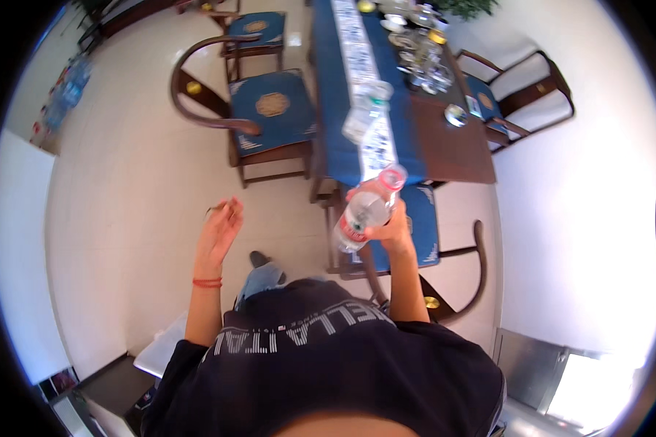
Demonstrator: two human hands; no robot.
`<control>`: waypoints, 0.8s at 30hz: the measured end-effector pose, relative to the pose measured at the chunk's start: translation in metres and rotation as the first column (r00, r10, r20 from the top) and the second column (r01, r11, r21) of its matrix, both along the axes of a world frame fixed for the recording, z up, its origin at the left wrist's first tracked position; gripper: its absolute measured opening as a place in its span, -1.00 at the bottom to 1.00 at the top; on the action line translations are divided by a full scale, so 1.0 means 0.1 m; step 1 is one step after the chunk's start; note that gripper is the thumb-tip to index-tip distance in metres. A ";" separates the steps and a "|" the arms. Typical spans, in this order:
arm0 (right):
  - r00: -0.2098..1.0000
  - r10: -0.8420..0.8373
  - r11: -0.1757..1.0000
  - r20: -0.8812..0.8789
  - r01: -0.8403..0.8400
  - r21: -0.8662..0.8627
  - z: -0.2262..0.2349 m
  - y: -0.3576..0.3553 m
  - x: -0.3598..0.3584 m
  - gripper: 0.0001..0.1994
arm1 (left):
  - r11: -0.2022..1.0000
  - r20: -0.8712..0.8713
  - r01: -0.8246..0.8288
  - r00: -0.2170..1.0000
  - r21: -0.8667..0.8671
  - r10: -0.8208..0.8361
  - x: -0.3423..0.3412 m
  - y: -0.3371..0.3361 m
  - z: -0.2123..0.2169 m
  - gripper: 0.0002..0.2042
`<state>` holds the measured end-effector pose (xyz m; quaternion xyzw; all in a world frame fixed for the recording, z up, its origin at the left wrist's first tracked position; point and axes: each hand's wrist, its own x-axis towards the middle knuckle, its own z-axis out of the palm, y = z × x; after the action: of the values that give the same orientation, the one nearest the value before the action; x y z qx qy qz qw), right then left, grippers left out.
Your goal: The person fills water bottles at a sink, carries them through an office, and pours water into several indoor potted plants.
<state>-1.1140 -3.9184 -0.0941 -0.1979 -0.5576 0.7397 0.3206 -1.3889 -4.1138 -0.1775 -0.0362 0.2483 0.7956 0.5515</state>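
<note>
My right hand (391, 231) grips a clear plastic water bottle (366, 206) with a red cap and a red label, tilted with the cap up and to the right. It hangs over the near end of a dark wooden table (444, 142) and a blue-cushioned chair (421, 218). My left hand (221, 227) is raised over the pale tiled floor with fingers apart; a small thin thing shows at its fingertips, too small to identify. A red band circles the left wrist. A second clear bottle (364, 109) lies on the table's blue runner (339, 87).
Glassware and small dishes (419, 51) crowd the table's far end. Curved-back wooden chairs with blue cushions stand at the left (270, 109), far left (255, 29) and right (521, 95). A low dark cabinet (109, 386) sits at the lower left, a metal unit (528, 364) at the lower right.
</note>
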 end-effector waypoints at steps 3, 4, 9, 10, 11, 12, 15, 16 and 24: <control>0.999 0.023 1.000 -0.028 -0.023 0.012 0.12 0.05 -0.91 -0.23 | 0.989 -0.035 0.079 0.997 0.128 -0.075 -0.91 -0.02 0.08 -0.89; 0.999 -0.004 1.000 -0.047 0.005 0.024 0.18 0.06 -1.22 -0.22 | 0.989 -0.043 0.057 0.998 0.136 -0.052 -1.18 0.02 0.12 -0.90; 0.998 -0.026 0.979 -0.051 0.036 0.198 0.32 0.33 -2.73 -0.21 | 0.983 -0.091 0.000 0.996 0.185 0.017 -2.57 0.28 0.48 -0.90; 0.996 -0.017 0.975 -0.084 0.035 0.221 0.25 0.45 -3.04 -0.18 | 0.982 -0.099 -0.012 0.995 0.189 0.031 -2.88 0.37 0.54 -0.90; 0.994 -0.005 0.970 -0.110 0.031 0.239 0.20 0.55 -3.30 -0.16 | 0.981 -0.106 -0.019 0.994 0.192 0.040 -3.22 0.46 0.57 -0.90; 0.989 -0.025 0.979 -0.142 0.053 0.196 0.22 0.60 -3.60 -0.16 | 0.976 -0.135 -0.031 0.989 0.214 0.061 -3.60 0.55 0.57 -0.90; 0.963 -0.147 0.981 -0.224 0.172 0.095 0.20 0.83 -4.61 -0.19 | 0.968 -0.174 -0.069 0.978 0.242 0.113 -4.83 0.73 0.44 -0.90; 0.955 -0.188 0.974 -0.229 0.212 0.084 0.18 0.95 -4.93 -0.20 | 0.968 -0.168 -0.096 0.976 0.232 0.137 -5.30 0.67 0.29 -0.90; 0.908 -0.336 0.939 -0.251 0.343 -0.016 0.40 2.09 -7.41 -0.24 | 0.767 -0.077 -0.603 0.795 -0.222 0.602 -7.57 -0.63 -0.58 -0.91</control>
<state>-1.8547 -3.7090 -0.0541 -0.1925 -0.4804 0.6835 0.5148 -2.1462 -4.1772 -0.2357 -0.1781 0.3162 0.8951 0.2588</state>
